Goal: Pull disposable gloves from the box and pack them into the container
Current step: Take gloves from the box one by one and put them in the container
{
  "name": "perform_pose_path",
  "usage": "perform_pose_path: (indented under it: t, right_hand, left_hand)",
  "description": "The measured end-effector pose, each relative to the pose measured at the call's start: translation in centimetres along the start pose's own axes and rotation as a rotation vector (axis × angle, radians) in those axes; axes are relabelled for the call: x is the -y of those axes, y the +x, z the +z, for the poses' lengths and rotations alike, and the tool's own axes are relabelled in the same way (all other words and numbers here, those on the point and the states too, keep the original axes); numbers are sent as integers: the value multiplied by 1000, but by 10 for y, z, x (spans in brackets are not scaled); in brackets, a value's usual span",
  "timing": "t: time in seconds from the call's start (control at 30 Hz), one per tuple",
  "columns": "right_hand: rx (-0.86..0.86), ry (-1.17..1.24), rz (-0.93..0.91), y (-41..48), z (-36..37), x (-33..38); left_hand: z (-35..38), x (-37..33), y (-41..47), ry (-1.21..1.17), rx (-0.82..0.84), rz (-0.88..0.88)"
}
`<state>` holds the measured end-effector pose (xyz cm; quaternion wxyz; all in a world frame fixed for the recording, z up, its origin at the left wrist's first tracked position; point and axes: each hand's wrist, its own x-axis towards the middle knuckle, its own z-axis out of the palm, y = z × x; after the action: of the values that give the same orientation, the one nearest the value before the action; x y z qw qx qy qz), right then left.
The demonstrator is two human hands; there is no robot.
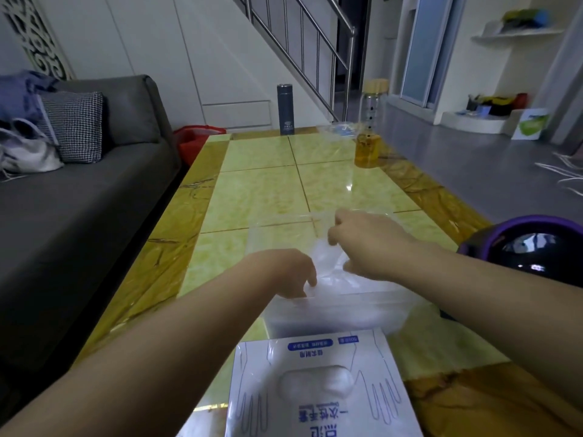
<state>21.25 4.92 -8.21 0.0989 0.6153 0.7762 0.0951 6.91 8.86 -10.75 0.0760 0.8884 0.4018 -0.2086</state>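
Clear glove (pixel 329 258) pinched in R hand (pixel 362 244), just beyond bag (pixel 347 313) mouth, which L hand (pixel 290 272) grips; bag lies crosswise on worktop (pixel 252 190), btw hands & box (pixel 318 392).

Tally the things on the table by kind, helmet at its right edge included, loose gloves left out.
Drink vessels: 2, grey flask, glass jar
Glove boxes: 1
Clear plastic bags: 2, near bag pinched by left hand, far bag
Helmets: 1
Total: 6
Right hand grips clear film over the near bag, uncounted.
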Motion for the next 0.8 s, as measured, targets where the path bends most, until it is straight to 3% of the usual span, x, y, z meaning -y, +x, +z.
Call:
perform_pose_path:
  t: [0.1, 0.2, 0.4, 0.63, 0.8]
  right_hand:
    - [423, 215, 30, 14, 17, 1]
    - [603, 241, 38, 20, 32, -3]
    - [628, 187, 13, 25, 45, -3]
    - [633, 236, -38, 23, 36, -5]
    - [339, 301, -82, -5, -4, -14]
  left_hand:
    - [7, 1, 5, -1, 20, -12]
    - [14, 3, 10, -48, 36, -59]
    - [17, 3, 21, -134, 163, -203]
    - [0, 0, 7, 8, 182, -132]
    - [-32, 1, -40, -89, -20, -80]
